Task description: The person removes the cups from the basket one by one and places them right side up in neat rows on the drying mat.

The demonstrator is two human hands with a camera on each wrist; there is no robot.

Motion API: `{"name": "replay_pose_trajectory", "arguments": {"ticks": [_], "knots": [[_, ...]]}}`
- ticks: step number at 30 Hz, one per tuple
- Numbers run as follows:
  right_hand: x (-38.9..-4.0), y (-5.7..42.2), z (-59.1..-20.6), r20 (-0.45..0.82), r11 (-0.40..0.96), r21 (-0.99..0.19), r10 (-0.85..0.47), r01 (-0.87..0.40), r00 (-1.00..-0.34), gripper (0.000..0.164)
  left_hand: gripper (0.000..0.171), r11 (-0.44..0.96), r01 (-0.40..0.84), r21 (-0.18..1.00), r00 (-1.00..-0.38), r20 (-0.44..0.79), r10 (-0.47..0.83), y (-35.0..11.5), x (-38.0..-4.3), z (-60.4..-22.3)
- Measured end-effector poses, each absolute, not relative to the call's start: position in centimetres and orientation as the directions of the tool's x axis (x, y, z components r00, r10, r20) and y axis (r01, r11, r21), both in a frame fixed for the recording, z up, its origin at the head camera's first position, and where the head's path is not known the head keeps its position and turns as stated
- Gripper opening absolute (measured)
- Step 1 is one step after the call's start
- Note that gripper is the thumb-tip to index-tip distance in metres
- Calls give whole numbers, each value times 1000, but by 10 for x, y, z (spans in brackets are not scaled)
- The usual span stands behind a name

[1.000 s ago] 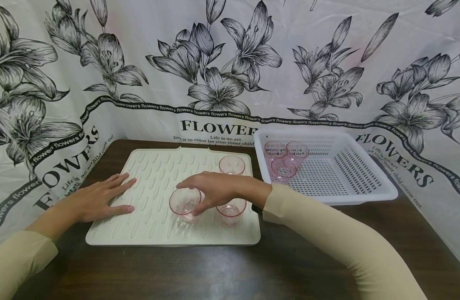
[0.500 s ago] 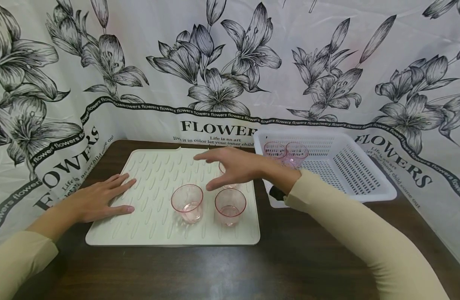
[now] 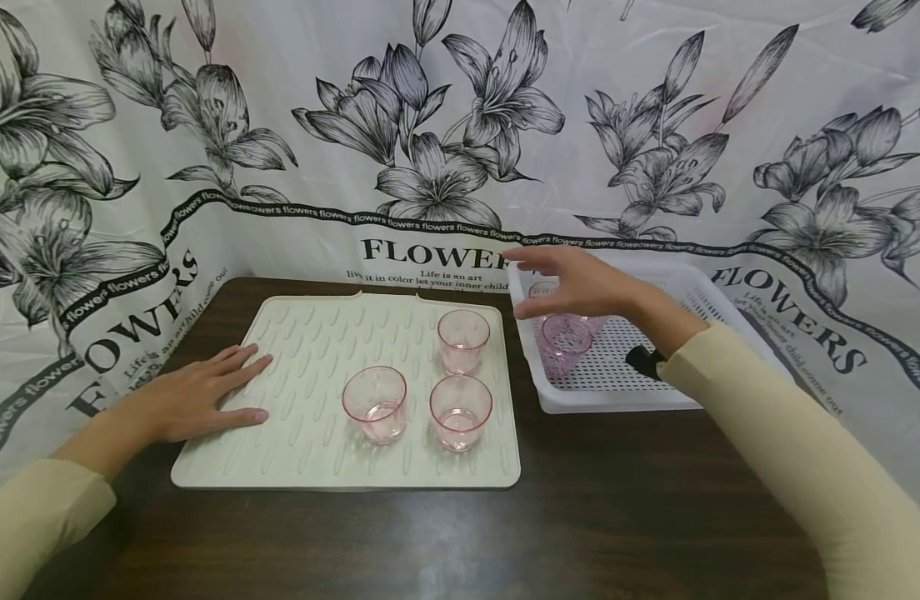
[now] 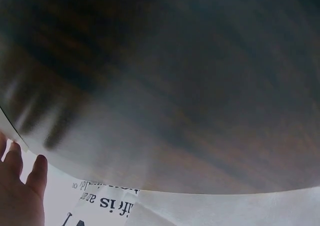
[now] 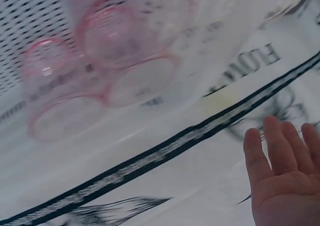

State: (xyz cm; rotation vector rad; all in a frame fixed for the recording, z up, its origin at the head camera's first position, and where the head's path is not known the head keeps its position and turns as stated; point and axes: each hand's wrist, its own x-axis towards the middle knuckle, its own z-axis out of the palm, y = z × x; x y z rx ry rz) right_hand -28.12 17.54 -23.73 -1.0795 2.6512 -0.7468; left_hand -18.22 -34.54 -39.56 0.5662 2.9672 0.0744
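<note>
My left hand [image 3: 197, 396] rests with spread fingers on the left edge of a cream ribbed drying mat [image 3: 302, 450]. Three clear pink-rimmed glasses stand upright on the mat's right half: a back glass [image 3: 463, 340], a front right glass [image 3: 460, 412] and a front left glass [image 3: 375, 406]. Over the left end of a white plastic basket [image 3: 700, 292] hovers my right hand [image 3: 580, 283], fingers spread and holding nothing. Beneath it in the basket are more pink glasses, one of them a front glass [image 3: 567, 340]; the hand partly hides the others. In the right wrist view, three basket glasses [image 5: 135, 35] show.
A dark wooden table [image 3: 430, 542] carries the mat and the basket, which stand side by side with a narrow gap. A white floral-print cloth [image 3: 280, 150] hangs behind and along both sides. The basket's raised rim surrounds the glasses inside it.
The right hand has let go of the front left glass on the mat and moved right and back, over the basket. The left hand has stayed in place.
</note>
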Motion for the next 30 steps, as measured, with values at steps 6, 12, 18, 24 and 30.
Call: {"name": "replay_pose_trajectory", "arguments": {"ticks": [6, 12, 18, 24, 30], "knots": [[-295, 211, -245, 24, 623, -568, -641, -538, -768, 79, 90, 929, 364, 70, -922, -113, 370, -345, -183, -395], [-306, 238, -253, 11, 640, -601, -592, -478, -806, 79, 91, 932, 354, 73, -924, -125, 361, -344, -182, -395], [-314, 261, -261, -5, 676, -589, -551, -442, -835, 78, 92, 937, 343, 62, -928, -133, 348, -343, -183, -396], [-318, 279, -267, -55, 722, -587, -488, -367, -871, 80, 91, 934, 350, 67, -926, -126, 356, -343, -182, -396], [-322, 291, -274, -91, 753, -565, -463, -337, -881, 85, 91, 934, 351, 69, -925, -127, 357, -342, -183, -395]]}}
